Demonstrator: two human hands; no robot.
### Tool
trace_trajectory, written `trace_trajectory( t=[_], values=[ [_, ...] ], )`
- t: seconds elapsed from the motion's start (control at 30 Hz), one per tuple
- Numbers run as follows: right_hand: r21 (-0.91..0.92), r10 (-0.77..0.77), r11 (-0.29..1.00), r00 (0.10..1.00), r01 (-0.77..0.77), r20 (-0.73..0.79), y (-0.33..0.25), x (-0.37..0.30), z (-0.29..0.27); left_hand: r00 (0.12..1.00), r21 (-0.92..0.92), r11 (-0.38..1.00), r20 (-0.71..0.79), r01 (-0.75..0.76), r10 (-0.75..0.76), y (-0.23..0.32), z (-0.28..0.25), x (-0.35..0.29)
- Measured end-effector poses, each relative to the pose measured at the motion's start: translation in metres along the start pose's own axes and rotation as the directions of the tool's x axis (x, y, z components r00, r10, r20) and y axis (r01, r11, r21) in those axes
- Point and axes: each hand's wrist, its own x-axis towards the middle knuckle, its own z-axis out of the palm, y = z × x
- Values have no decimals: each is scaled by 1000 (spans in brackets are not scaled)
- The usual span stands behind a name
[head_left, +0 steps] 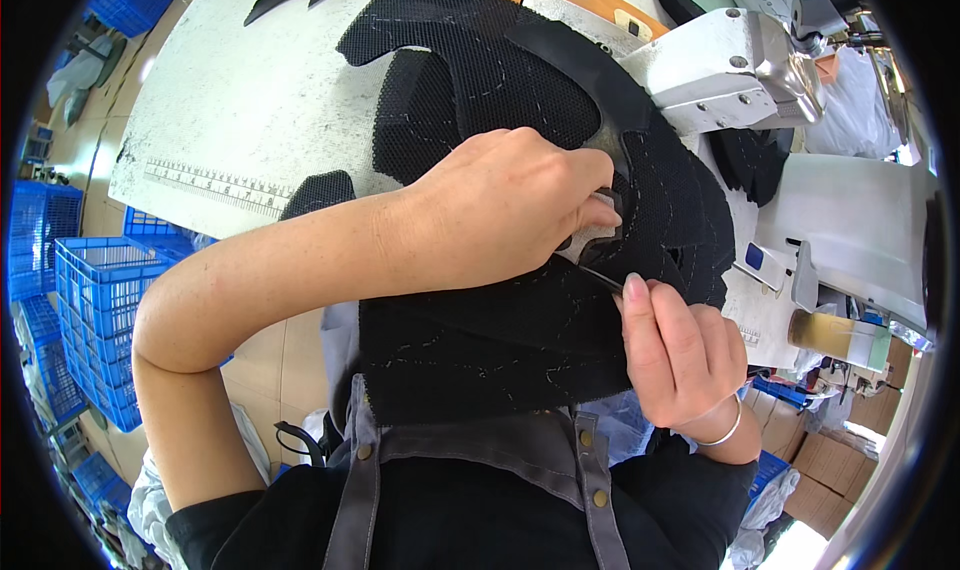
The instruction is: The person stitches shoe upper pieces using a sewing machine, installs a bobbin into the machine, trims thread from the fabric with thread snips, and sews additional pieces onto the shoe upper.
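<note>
A large black mesh fabric piece (500, 70), with pale stitch lines and smooth black patches, spreads over the white table and down to my lap. My left hand (520, 205) reaches across its middle with curled fingers and thumb closed; what they grip is hidden. A small grey patch shows just below those fingertips. Lower right, my right hand (685, 355) pinches the edge of a black fabric panel (490, 340) between thumb and fingers. A thin, dark, slightly shiny edge runs from that pinch toward my left hand; I cannot tell what it is.
A white sewing machine (715, 75) stands at the upper right, close to the fabric. A ruler strip (220, 187) lies along the near left of the white table (230, 100). Blue plastic crates (100, 310) stand on the floor to the left. Cardboard boxes (825, 470) are at lower right.
</note>
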Motion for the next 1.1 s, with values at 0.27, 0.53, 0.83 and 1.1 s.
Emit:
trace_trajectory(
  t=[0.27, 0.53, 0.83, 1.1],
  values=[
    [63, -31, 998, 997, 27, 65, 0, 3, 2, 998, 53, 997, -23, -51, 53, 4, -2, 1],
    [48, -32, 998, 998, 29, 57, -1, -1, 8, 988, 180, 977, -87, -114, 131, 11, 2, 9],
    [133, 64, 989, 997, -58, -44, -2, -10, 7, 986, -122, 982, 71, -141, 150, 6, -13, 9],
    [122, 91, 989, 990, -78, -104, 0, -12, 5, 983, -41, 982, -43, -182, 180, 3, 1, 11]
  ],
)
